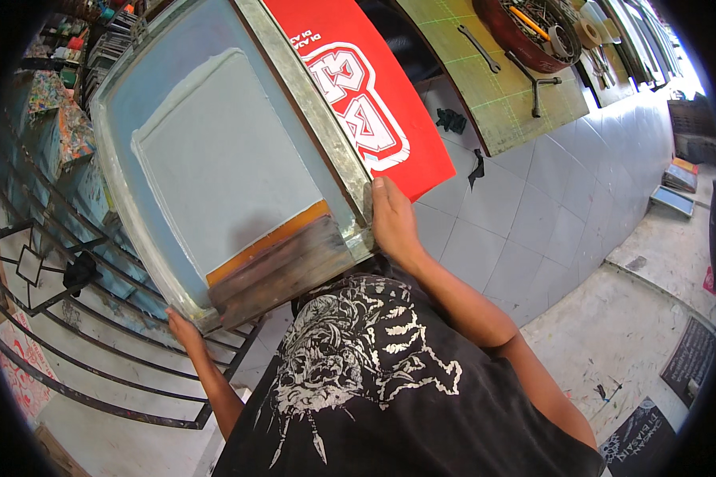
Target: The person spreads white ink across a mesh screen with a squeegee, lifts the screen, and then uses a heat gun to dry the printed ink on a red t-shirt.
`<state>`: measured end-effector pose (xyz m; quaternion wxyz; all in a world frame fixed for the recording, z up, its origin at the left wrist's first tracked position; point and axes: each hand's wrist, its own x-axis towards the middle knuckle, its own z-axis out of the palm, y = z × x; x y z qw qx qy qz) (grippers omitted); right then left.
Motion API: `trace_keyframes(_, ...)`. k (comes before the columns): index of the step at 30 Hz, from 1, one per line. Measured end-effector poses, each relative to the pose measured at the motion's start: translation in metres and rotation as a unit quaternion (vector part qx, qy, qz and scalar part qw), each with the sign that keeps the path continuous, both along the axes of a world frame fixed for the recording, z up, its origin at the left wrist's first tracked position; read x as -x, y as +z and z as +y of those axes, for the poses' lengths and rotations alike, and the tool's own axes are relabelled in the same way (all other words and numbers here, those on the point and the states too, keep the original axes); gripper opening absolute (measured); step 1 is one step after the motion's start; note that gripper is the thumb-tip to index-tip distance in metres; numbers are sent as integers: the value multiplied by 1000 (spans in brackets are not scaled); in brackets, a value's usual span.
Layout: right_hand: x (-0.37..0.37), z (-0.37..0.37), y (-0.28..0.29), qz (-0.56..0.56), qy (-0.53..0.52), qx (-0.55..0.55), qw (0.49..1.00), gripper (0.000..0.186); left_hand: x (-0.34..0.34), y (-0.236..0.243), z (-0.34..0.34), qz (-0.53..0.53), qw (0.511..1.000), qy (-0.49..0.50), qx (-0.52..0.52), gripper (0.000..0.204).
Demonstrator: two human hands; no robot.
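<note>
A screen-printing frame with a pale metal border fills the upper left, its blue-grey mesh facing up. Across its near end lies a squeegee with a worn wooden handle and an orange blade. My left hand grips the frame's near left corner; most of its fingers are hidden beneath. At the near right corner, my right hand is closed on the frame's edge, thumb on top. Beyond the frame's right side a red sheet with white lettering shows, partly covered by the frame.
A green-topped table at the upper right bears an open-end wrench, a three-armed wrench and a dark red bowl of tools. Black metal railing runs along the left. Black scraps lie on the tiled floor.
</note>
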<state>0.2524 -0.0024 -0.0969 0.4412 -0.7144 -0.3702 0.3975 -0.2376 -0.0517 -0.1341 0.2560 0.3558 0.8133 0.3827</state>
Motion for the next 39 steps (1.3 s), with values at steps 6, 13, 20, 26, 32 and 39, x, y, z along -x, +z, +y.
trace_keyframes(6, 4, 5, -7, -18, -17, 1, 1000, 40, 8, 0, 18, 22, 1000, -6, 15, 73)
trace_keyframes(13, 10, 7, 8, -4, -23, 36, 999, 40, 11, 9, 24, -3, 999, -38, 21, 78)
trace_keyframes(20, 16, 10, 9, -13, -3, 44, 999, 38, 21, 17, 23, 79, 995, -42, 52, 75)
trace_keyframes(26, 17, 9, 11, -12, 4, 44, 999, 38, 2, 35, 18, 60, 997, -36, 26, 65)
trace_keyframes(32, 14, 15, 23, -30, 17, 50, 998, 42, 12, 27, 14, 77, 997, -15, 2, 63)
trace_keyframes(39, 10, 28, 28, -38, 21, 16, 999, 45, 0, 49, 24, 59, 997, -57, -1, 64)
